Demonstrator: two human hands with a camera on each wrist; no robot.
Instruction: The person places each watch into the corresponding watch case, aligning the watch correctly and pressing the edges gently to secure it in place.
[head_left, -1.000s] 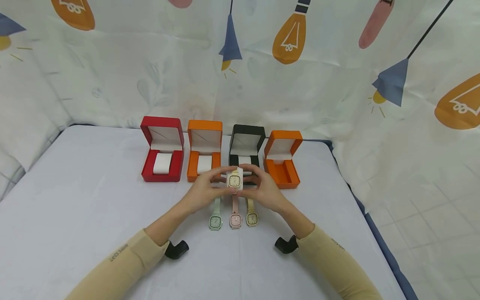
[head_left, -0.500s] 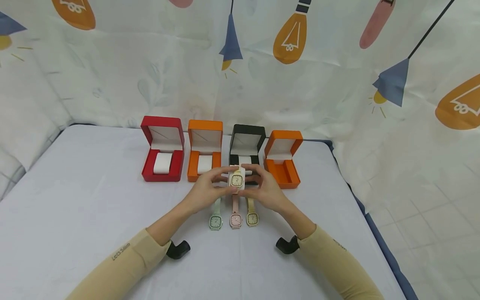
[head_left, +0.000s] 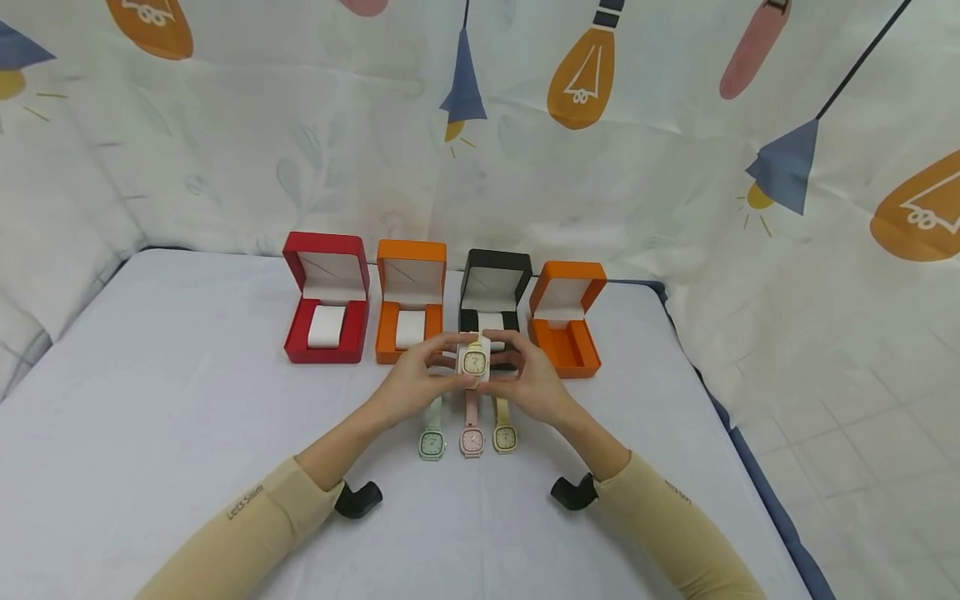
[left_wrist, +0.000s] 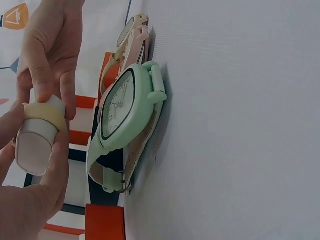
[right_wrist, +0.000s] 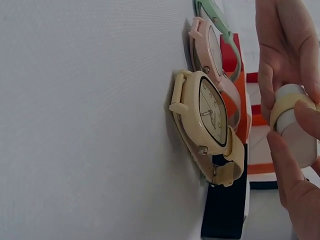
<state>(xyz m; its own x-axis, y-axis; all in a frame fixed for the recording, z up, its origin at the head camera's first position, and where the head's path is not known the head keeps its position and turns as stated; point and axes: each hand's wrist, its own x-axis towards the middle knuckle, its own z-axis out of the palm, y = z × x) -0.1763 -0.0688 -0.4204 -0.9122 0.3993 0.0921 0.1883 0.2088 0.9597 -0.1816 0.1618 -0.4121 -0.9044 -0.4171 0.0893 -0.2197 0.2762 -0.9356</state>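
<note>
The tabletop [head_left: 187, 417] is covered by a smooth white cloth, and its right side is bordered by a dark blue edge [head_left: 780, 508]. Behind the black box [head_left: 497, 260], the space is closed off by a pale, creased hanging [head_left: 337, 125] printed with orange bulbs, blue lamps and pink shapes; the hanging is also seen to the far left and far right of the box.

Just in front of the black box, a white cushion [left_wrist: 34, 152] is held up between the hands. It is gripped by the curled fingers of the left hand [head_left: 408, 379] on one side and of the right hand [head_left: 536, 379] on the other, and it is encircled by the strap of a cream watch [head_left: 474, 361] — the dial is turned toward the head camera.

To the left of the black box, an orange box [head_left: 386, 333] and, farther out, a red box [head_left: 296, 333] are set with lids raised; to its right, a smaller orange box [head_left: 562, 346] is likewise opened. In front of it, nearer the person, a green watch [head_left: 431, 444], a pink watch [head_left: 471, 441] and a yellow watch [head_left: 505, 438] are laid in a row — straps pointed toward the boxes.
</note>
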